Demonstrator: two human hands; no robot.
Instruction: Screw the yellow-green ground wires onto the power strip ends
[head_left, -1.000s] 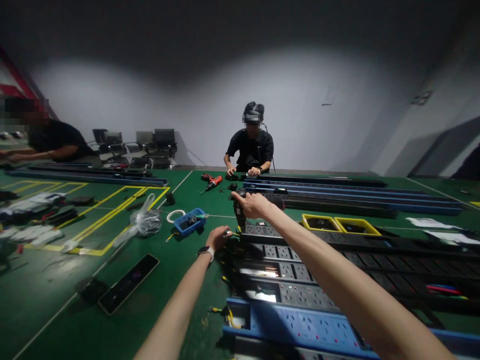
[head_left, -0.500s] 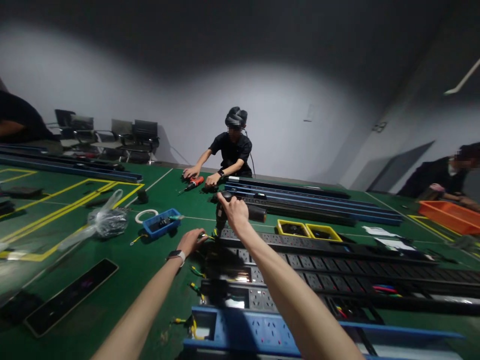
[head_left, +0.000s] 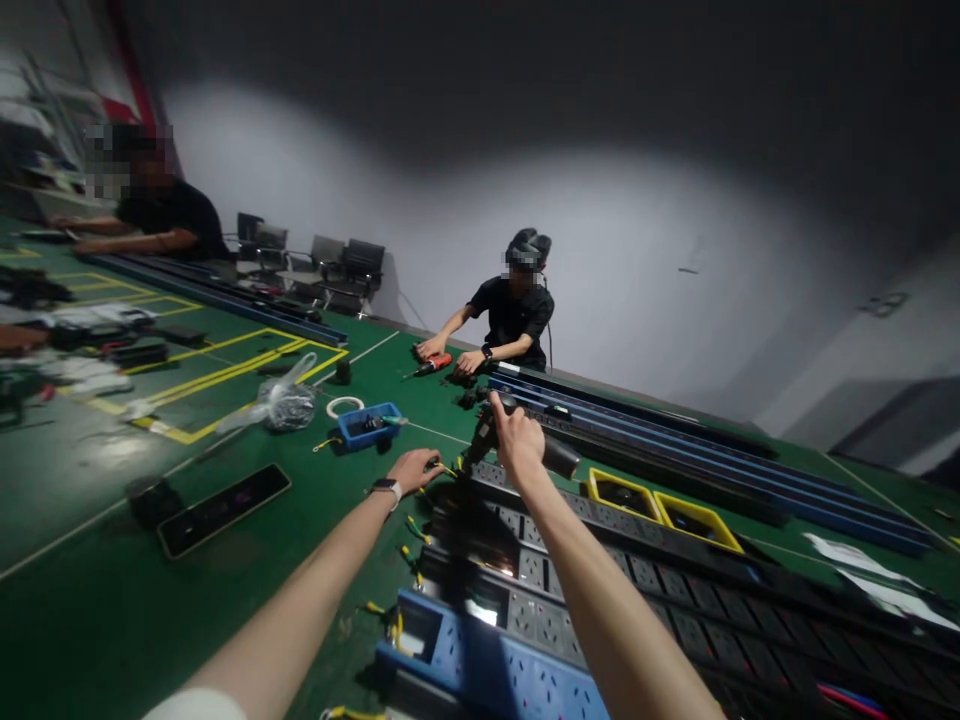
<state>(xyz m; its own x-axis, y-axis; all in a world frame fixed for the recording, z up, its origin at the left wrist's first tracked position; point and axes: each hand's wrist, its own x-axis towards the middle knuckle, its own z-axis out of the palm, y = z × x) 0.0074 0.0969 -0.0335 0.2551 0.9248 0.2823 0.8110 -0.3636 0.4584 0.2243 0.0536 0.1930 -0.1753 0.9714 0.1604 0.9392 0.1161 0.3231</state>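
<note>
My right hand (head_left: 521, 440) is wrapped around a black cordless drill (head_left: 559, 457), its front end tilted down over the end of a power strip (head_left: 491, 478). At the strip's left end, my left hand (head_left: 415, 472) has its fingers closed at a short yellow-green wire (head_left: 448, 468); a small dark piece shows at the fingertips, too small to name. Nearer to me lie more socket strips side by side, among them a blue power strip (head_left: 517, 665). Yellow-green wires (head_left: 409, 553) stick out of their left ends. The drill's tip is hard to make out in shadow.
A blue tray (head_left: 367, 440) of small parts, a white ring (head_left: 345, 401), a plastic bag (head_left: 289, 400) and a phone-like black slab (head_left: 225, 510) lie left. Yellow bins (head_left: 697, 520) stand right. Across the green table, a co-worker (head_left: 517, 310) has a hand by a red drill (head_left: 433, 366).
The view has swung left, bringing another person at the far left into sight. Both my hands stay at the strip's end, with the drill still in my right hand.
</note>
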